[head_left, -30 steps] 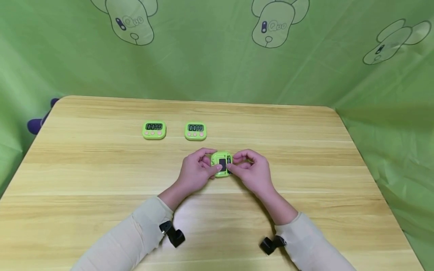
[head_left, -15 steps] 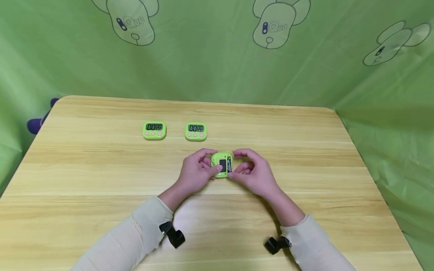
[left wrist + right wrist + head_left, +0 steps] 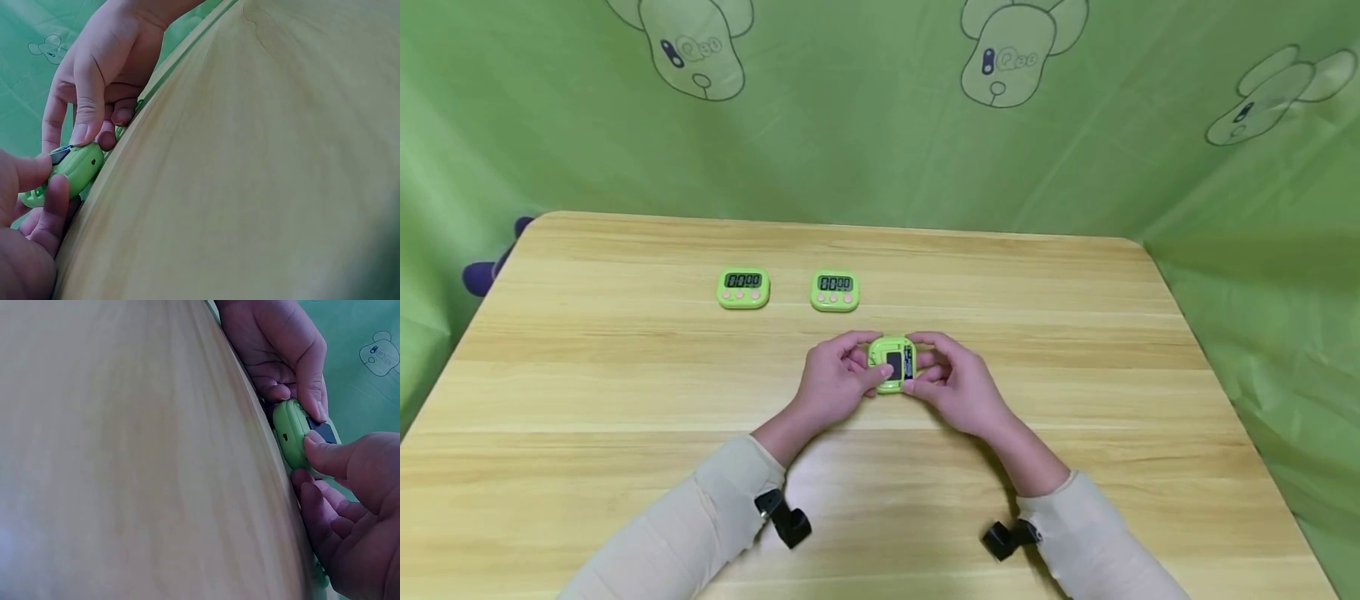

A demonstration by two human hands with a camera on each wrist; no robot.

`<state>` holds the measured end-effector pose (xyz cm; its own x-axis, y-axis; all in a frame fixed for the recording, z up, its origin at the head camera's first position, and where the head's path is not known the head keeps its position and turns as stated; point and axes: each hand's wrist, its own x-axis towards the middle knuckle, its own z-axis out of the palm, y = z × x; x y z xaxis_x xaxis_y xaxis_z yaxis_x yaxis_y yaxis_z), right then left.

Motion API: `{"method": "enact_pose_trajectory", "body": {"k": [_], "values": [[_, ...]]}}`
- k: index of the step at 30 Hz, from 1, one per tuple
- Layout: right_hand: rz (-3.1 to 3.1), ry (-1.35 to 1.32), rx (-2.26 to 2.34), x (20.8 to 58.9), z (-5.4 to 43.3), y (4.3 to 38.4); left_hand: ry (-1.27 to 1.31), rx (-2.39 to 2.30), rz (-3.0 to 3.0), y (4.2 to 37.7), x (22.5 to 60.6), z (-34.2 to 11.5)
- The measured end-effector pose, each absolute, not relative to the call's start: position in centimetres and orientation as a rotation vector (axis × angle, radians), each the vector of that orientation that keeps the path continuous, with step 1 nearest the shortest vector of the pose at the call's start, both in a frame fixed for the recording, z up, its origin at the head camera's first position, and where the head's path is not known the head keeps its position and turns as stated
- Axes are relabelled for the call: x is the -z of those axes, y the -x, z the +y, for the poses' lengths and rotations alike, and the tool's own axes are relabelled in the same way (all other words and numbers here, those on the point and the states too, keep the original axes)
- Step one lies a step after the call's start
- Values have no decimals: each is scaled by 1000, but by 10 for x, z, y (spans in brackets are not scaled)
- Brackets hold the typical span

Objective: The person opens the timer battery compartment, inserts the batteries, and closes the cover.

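A green digital timer (image 3: 894, 358) lies back side up between both hands, its display face hidden. A battery (image 3: 908, 363) shows in the uncovered slot along its right side, beside a dark panel. My left hand (image 3: 833, 382) grips the timer's left side, thumb on the back and index finger at the far edge. My right hand (image 3: 964, 390) pinches the right side, thumb at the near corner, index finger at the far one. In the left wrist view the green casing (image 3: 82, 170) is tilted between the fingers; the right wrist view shows its rounded edge (image 3: 289, 432).
Two more green timers, a left one (image 3: 743, 288) and a right one (image 3: 835, 291), lie face up beyond the hands, both displays reading zeros. The wooden table (image 3: 625, 375) ends at a green printed curtain (image 3: 865, 150). Something purple (image 3: 478, 278) pokes out at far left.
My right thumb has slid from over the battery slot to the timer's near corner, uncovering the battery. The right fingers have closed in on that side again. My left hand has stayed put.
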<state>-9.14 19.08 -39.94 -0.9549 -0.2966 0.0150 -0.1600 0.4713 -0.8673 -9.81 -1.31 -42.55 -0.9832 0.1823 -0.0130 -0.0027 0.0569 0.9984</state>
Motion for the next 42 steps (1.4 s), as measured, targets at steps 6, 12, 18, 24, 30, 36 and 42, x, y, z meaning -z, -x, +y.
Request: {"method": "enact_pose_trajectory", "body": {"k": [6, 12, 18, 24, 30, 36, 42], "values": [[2566, 361, 1560, 401, 190, 93, -192, -2057, 2184, 98, 425, -13], [2589, 313, 1557, 401, 189, 94, -204, -2042, 2190, 98, 425, -14], [2665, 263, 1517, 399, 193, 92, -201, -2026, 2208, 98, 425, -14], [2760, 179, 1550, 397, 212, 90, -208, -2037, 2200, 98, 425, -13], [2953, 77, 1301, 397, 232, 89, -239, -2046, 2216, 98, 426, -13], [2975, 42, 1121, 397, 237, 90, -239, -2059, 2215, 98, 426, -13], [2882, 83, 1093, 394, 234, 90, -232, -2069, 2207, 97, 425, -12]]}}
